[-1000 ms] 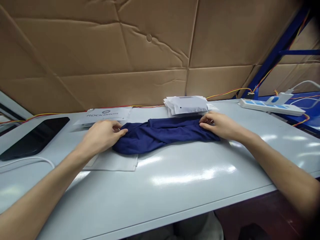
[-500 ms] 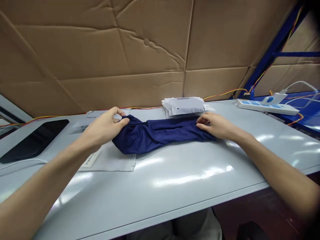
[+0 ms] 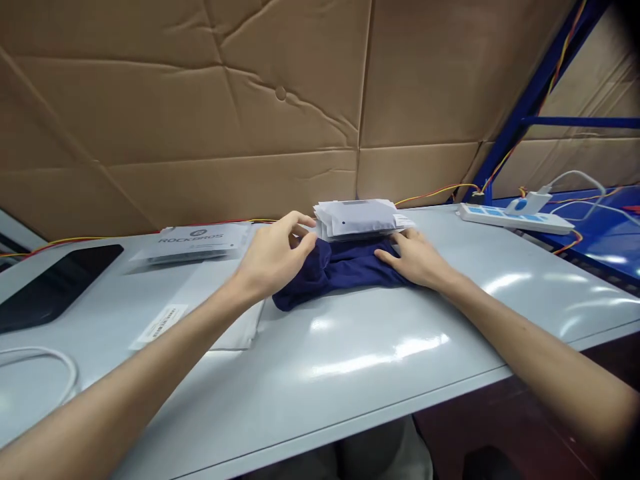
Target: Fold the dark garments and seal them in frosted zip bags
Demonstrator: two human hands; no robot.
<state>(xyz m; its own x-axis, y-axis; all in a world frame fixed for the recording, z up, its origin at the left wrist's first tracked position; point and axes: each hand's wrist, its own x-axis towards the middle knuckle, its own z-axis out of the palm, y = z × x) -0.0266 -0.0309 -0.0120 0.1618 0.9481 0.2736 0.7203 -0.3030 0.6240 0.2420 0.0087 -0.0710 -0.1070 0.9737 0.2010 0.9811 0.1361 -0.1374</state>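
A navy blue cloth point(image 3: 345, 267), folded into a strip, lies wrinkled on the light grey table point(image 3: 320, 400). My left hand point(image 3: 277, 253) is at its left end, with thumb and bent fingers closed round the fabric; part of this grip is hidden. On the cloth's right end rests my right hand point(image 3: 415, 257), thumb spread from the other fingers, pressing the fabric down. Just behind the cloth is a stack of white flat packets point(image 3: 363, 217), close to the fingertips of both hands.
At the left lie a packet printed ROCKBROS point(image 3: 195, 240), a black tablet-like device point(image 3: 60, 287) and a white cable point(image 3: 70, 373). A clear bag with a barcode label point(image 3: 163, 323) is partly behind my left forearm. A power strip point(image 3: 515, 218) sits at the right. Cardboard point(image 3: 200, 120) walls the back.
My left hand has moved right and brought the cloth's left end in, so the strip is shorter. My right hand now lies flatter on the cloth. The view has shifted slightly.
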